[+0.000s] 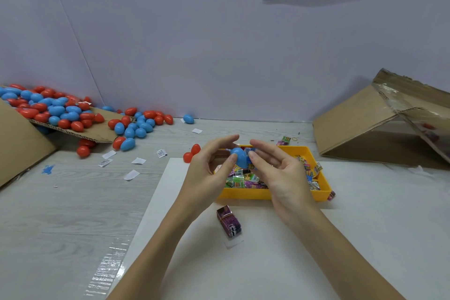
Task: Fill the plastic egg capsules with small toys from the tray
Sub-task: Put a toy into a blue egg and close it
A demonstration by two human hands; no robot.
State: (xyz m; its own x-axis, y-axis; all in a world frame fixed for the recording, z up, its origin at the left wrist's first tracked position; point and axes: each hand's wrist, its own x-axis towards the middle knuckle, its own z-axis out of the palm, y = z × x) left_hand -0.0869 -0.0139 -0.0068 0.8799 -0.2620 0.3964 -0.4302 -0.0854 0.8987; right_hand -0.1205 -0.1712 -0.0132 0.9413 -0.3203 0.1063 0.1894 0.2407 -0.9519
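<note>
- Far left: a tipped carton (22, 143) spills red and blue eggs (58, 111) over its flap and onto the bench (73, 202); whether these are filled or empty cannot be told.
- Left of centre: paper slips (131, 174) lie scattered; two red eggs (191, 153) sit just beside the tray.
- Centre: left hand (209, 173) and right hand (277, 168) both pinch one blue egg (239, 157), held above the tray (272, 193); open or being pressed closed cannot be told.
- Centre: the yellow tray holds many wrapped toys (239, 180), so, judged from this, much filling remains.
- Below the tray: a purple packet (229, 220) lies on a white sheet (365, 202).
- Right: a second carton (360, 129) lies tipped, its contents unclear.
</note>
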